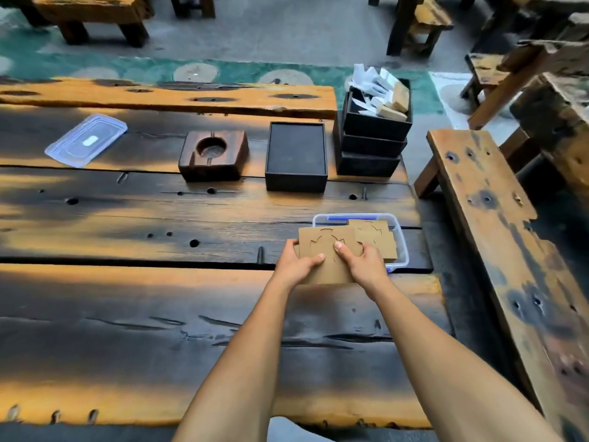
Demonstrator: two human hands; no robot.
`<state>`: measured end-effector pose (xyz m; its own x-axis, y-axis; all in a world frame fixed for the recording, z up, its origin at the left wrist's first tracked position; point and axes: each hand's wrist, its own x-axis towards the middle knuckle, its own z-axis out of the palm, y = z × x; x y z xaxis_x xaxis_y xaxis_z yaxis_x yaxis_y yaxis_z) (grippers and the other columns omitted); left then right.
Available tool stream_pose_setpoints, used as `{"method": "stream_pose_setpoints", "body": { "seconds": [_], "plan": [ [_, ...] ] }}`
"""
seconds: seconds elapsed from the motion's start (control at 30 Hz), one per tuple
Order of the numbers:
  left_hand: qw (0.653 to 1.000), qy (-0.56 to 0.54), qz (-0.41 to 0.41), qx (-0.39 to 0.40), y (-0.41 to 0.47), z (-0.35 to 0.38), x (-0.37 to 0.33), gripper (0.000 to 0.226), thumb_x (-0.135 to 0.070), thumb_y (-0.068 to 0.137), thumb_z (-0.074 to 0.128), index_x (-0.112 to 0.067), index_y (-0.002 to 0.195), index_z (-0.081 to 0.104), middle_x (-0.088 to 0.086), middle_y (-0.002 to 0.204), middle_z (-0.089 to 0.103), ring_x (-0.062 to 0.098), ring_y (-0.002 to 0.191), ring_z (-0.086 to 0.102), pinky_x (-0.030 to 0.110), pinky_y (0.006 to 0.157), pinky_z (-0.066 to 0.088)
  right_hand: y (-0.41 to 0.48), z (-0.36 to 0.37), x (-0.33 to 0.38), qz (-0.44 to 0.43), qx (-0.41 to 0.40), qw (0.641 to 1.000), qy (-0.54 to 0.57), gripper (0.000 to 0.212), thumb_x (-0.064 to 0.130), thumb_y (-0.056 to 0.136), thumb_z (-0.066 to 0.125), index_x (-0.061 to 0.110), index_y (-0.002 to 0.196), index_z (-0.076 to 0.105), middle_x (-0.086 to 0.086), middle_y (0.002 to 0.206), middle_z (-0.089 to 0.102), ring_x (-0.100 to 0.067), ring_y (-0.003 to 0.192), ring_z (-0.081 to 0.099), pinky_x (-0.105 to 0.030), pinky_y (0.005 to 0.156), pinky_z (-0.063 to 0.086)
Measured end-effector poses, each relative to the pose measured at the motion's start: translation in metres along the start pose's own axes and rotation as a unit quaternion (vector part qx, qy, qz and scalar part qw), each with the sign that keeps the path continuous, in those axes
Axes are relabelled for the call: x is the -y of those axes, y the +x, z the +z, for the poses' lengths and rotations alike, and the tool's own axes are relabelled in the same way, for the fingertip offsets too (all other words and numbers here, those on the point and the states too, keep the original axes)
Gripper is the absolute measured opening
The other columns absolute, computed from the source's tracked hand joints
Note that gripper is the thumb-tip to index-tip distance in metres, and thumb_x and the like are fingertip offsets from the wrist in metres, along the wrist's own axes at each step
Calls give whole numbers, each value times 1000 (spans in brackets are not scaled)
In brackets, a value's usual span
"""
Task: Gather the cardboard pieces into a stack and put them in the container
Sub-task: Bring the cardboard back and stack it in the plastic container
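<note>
**Two hands on one thin cardboard stack**

Head view. Several flat cardboard pieces gathered into a loose stack and gripped along the near edge. On the left side, left hand, thumb on top, fingers curled under and out of sight. On the right side, right hand pinching, thumb pressed on the top face close beside the other thumb. Far end of the stack reaching past the thumbs, over the near-left corner of the clear plastic container. Resting on the rim or held clear of it: cannot tell.

Handling, as a judgement: light, fairly stiff yet bendable, sheets likely to slide and fan apart. Best taken at opposite sides, thumbs above, fingers below, with a gentle squeeze.

Look: tan, matte, rectangular, curved die-cut slits on the top sheet, edges not quite squared.

Further cardboard lying inside the container just beyond the right fingers, slightly askew. Clear lid well apart, far beyond the left fingers.
</note>
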<state>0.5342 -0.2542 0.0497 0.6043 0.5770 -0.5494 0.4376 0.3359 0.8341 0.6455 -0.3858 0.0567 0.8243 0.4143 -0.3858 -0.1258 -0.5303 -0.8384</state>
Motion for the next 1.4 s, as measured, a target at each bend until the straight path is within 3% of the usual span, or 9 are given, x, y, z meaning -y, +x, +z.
{"method": "stream_pose_setpoints", "body": {
  "seconds": [0.17,0.3,0.47,0.6,0.83,1.0,1.13,1.23,1.4],
  "plan": [
    [1000,5,-15,-22,17,51,-9,65,-14,87,79,-15,138,38,9,129,63,23,109,65,40,99,54,27,-37,-5,1,6,1000,-13,56,66,72,74,20,103,68,4,103,74,-19,99,69,-47,94,55],
    [999,-5,-29,-36,32,90,-12,61,-15,87,78,-17,131,36,4,124,61,23,110,63,38,96,55,55,-66,-13,14,5,999,-42,55,66,75,73,22,108,69,5,105,74,-18,99,68,-45,93,56],
    [998,10,-53,-38,58,129,-12,57,-23,84,78,-19,122,37,6,127,64,24,114,65,45,104,52,97,-96,-26,36,26,993,-110,84,78,68,64,20,129,62,-3,119,71,-26,114,63,-47,99,52],
    [996,15,-65,-52,78,148,-13,55,-22,86,77,-21,121,36,2,123,65,21,112,64,42,103,53,123,-107,-26,43,54,986,-154,77,67,83,63,16,141,52,-9,131,66,-32,127,54,-44,106,44],
    [988,93,-88,-81,118,166,-12,56,-26,80,78,-21,118,37,3,123,64,22,114,61,43,103,52,169,-114,-28,22,91,915,-393,63,62,90,55,16,134,55,-14,131,55,-35,126,46,-46,105,40],
    [984,94,-114,-99,136,179,-9,54,-19,85,76,-13,122,37,9,125,62,27,115,61,44,101,53,188,-116,-32,11,121,905,-408,55,42,92,67,15,138,54,-12,137,40,-35,127,42,-43,109,39],
    [969,177,-127,-121,145,192,-3,60,-31,82,73,-15,126,36,13,137,43,33,136,37,45,113,37,192,-117,-40,8,122,909,-399,54,38,92,69,13,137,54,-10,133,44,-34,123,48,-42,106,41],
    [950,237,-150,-135,144,197,-3,55,-36,84,69,-19,121,32,9,139,27,31,134,26,46,112,29,190,-118,-39,-7,117,905,-409,54,39,92,68,16,139,52,-10,131,48,-33,120,51,-41,103,43],
    [980,87,-158,-87,151,185,4,108,-28,77,76,-27,156,3,11,151,42,32,133,47,49,114,39,192,-121,-38,-7,120,908,-401,55,39,91,69,22,140,51,-9,130,49,-34,120,53,-40,102,45]
  ]
}}
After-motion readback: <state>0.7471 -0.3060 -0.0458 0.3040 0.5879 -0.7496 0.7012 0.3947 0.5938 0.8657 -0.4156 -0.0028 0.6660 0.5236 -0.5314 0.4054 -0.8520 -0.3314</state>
